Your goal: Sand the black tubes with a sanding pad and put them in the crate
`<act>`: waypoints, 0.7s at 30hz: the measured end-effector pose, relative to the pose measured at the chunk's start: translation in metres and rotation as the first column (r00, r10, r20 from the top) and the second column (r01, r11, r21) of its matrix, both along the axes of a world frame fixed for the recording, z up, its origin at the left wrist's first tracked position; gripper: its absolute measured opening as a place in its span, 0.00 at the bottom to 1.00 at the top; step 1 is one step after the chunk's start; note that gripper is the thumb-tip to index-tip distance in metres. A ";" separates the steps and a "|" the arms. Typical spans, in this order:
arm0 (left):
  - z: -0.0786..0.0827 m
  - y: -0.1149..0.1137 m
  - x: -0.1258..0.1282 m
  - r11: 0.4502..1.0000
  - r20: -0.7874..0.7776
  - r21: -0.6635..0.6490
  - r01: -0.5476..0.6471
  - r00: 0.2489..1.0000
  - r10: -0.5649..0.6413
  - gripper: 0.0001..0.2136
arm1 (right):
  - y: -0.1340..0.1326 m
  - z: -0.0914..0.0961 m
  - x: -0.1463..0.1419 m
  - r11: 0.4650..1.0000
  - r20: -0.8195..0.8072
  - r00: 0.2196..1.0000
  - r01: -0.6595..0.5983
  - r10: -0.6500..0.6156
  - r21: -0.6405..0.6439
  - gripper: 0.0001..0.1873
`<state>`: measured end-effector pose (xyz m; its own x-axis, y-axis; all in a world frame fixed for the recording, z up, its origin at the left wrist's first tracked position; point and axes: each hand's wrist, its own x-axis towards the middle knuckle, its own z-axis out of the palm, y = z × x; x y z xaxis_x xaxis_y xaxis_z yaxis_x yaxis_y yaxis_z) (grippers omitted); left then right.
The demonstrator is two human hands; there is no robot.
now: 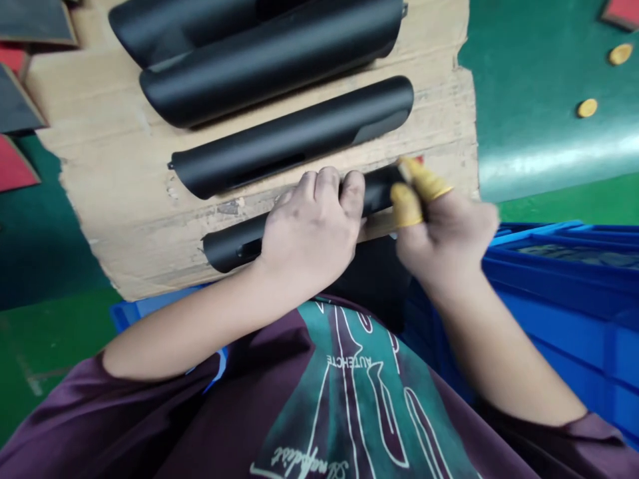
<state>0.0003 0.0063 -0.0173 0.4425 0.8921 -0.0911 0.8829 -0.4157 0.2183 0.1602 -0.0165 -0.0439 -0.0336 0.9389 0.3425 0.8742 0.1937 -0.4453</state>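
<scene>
A long, curved black cover (232, 246) lies near the cardboard's front edge, its middle hidden under my left hand (314, 229). That hand is closed over the cover and presses it down. At the cover's right end is my right hand (439, 229), slightly blurred, with yellow finger cots (407, 205) on thumb and forefinger. Its fingers are bent together at the cover's end. A bit of red shows by the forefinger tip, but what the fingers pinch is too blurred to tell. Just beyond lies another black cover (294, 136), untouched.
Farther back, more black covers (279, 60) rest on the torn cardboard (114, 166). Red and dark grey sheets (14, 163) lie at the left. Two yellow finger cots (588, 108) sit on the green surface (529, 146) at right. Blue crates (559, 293) stand below, at the right.
</scene>
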 end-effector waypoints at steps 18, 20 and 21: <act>0.000 0.005 -0.004 1.000 -0.015 0.024 0.019 1.000 -0.019 0.20 | -0.007 -0.038 0.037 0.983 -0.144 0.979 0.159 -0.145 0.093 0.22; 0.000 0.004 -0.003 0.998 -0.039 0.063 0.028 0.999 -0.025 0.21 | 0.009 -0.040 0.056 0.981 -0.199 0.966 0.183 -0.167 0.067 0.25; 0.000 0.003 -0.002 0.996 -0.046 0.083 0.029 0.999 -0.025 0.22 | 0.019 -0.040 0.063 0.989 -0.211 0.969 0.142 -0.131 0.039 0.27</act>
<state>-0.0021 0.0091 -0.0177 0.4640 0.8850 -0.0374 0.8791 -0.4549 0.1420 0.2234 0.0020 -0.0843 0.1703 0.9097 0.3787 0.7840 0.1077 -0.6113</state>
